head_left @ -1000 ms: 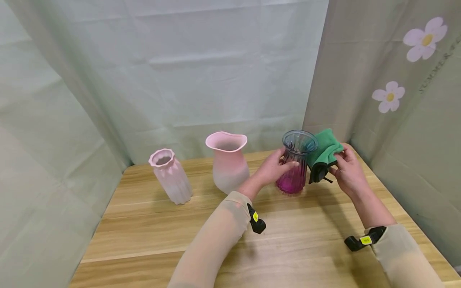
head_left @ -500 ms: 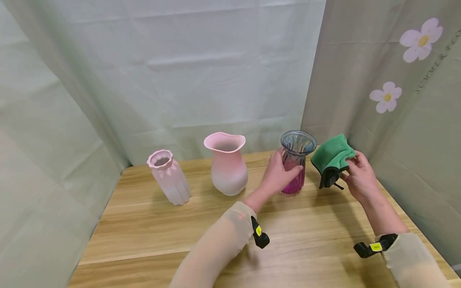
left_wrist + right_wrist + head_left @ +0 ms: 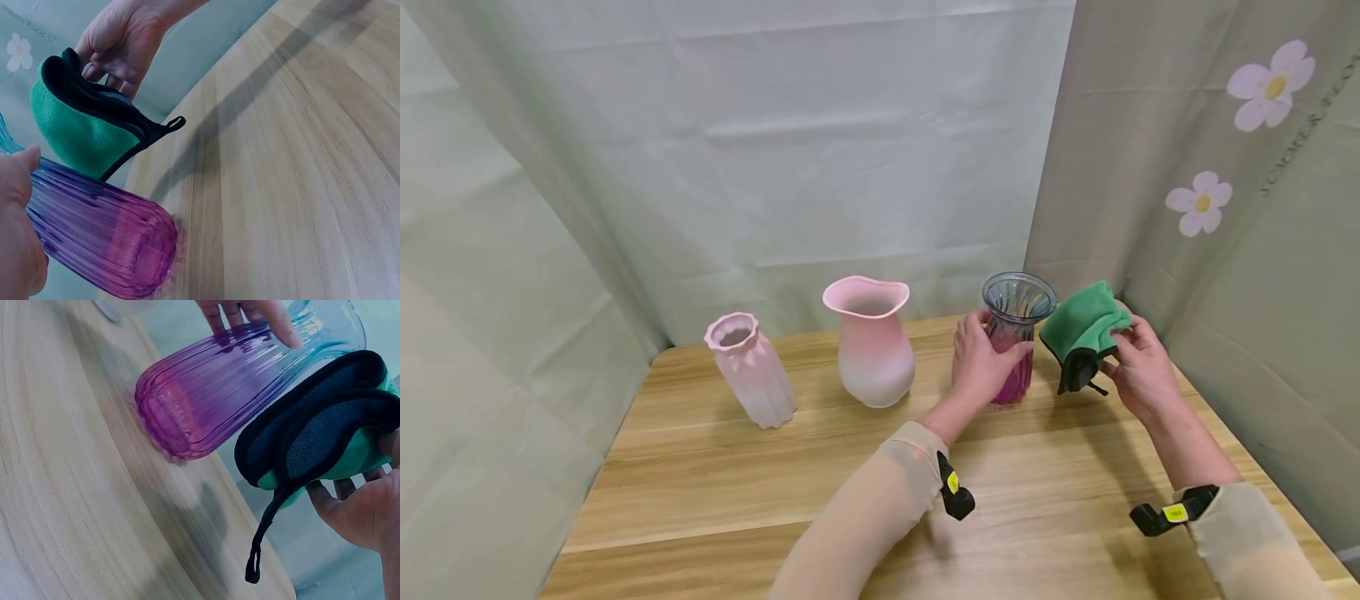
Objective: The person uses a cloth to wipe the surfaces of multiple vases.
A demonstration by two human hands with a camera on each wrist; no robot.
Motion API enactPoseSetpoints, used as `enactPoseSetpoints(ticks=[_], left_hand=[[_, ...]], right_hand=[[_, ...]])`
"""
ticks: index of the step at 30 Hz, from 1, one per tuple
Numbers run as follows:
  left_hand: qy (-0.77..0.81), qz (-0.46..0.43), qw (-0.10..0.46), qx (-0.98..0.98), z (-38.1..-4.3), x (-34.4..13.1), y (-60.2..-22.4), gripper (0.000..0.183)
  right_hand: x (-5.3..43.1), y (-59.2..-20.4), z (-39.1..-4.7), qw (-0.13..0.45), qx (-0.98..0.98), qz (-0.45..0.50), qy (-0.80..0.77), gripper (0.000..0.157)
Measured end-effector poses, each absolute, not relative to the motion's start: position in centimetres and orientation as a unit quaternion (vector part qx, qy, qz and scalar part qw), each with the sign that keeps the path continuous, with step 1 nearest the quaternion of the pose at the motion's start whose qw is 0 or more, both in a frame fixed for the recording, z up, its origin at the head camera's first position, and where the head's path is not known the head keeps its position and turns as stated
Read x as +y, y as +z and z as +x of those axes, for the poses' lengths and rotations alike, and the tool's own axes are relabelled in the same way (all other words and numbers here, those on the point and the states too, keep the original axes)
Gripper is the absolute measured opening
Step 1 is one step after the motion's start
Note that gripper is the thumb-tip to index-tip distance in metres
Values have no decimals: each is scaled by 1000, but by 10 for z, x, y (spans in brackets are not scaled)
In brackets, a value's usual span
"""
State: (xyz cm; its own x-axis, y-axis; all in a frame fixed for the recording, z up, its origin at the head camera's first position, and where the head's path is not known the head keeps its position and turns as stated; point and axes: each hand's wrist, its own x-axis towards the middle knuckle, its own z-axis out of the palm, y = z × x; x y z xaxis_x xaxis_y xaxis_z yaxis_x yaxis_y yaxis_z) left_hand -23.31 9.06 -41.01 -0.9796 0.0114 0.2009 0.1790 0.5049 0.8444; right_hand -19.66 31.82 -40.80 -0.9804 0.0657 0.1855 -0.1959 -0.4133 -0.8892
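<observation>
A ribbed glass vase (image 3: 1017,385), blue at the flared rim and purple at the base, stands at the right of the table. My left hand (image 3: 981,364) grips its side, the thumb across the front and the other fingers on the left. To the right of the vase, my right hand (image 3: 1144,371) holds a folded green cloth (image 3: 1084,321) with black edging, above the table. The cloth's dark inner side and hanging loop (image 3: 253,565) show in the right wrist view. In the left wrist view, the cloth (image 3: 75,134) is close beside the vase (image 3: 125,240); contact cannot be told.
A pink-and-white vase (image 3: 877,358) with a wavy rim stands left of my left hand. Farther left is a slimmer pleated pink vase (image 3: 756,379). Pale curtains (image 3: 850,167) hang behind and beside the wooden table (image 3: 715,500).
The green cloth, earlier against the glass vase, has moved right with my right hand, then slightly back left. My left hand has shifted its hold on the vase, its thumb now farther right.
</observation>
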Motion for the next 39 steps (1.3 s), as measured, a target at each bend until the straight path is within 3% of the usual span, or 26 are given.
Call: enactPoseSetpoints(ticks=[9,13,23,39], left_hand=[[-479,-110,75,-868,-241,76,-409,75],[-479,-170,38,-860,-251,64,-408,69],[-483,-249,-82,-836,-263,41,-402,81],[-469,-254,-80,-842,-265,41,-401,81]], right_hand=[[316,-409,-198,76,-552,52,829,18],[316,-409,-199,71,-544,50,834,15],[307,-406,-204,63,-556,67,826,18],[260,-394,-222,59,-623,55,778,17]])
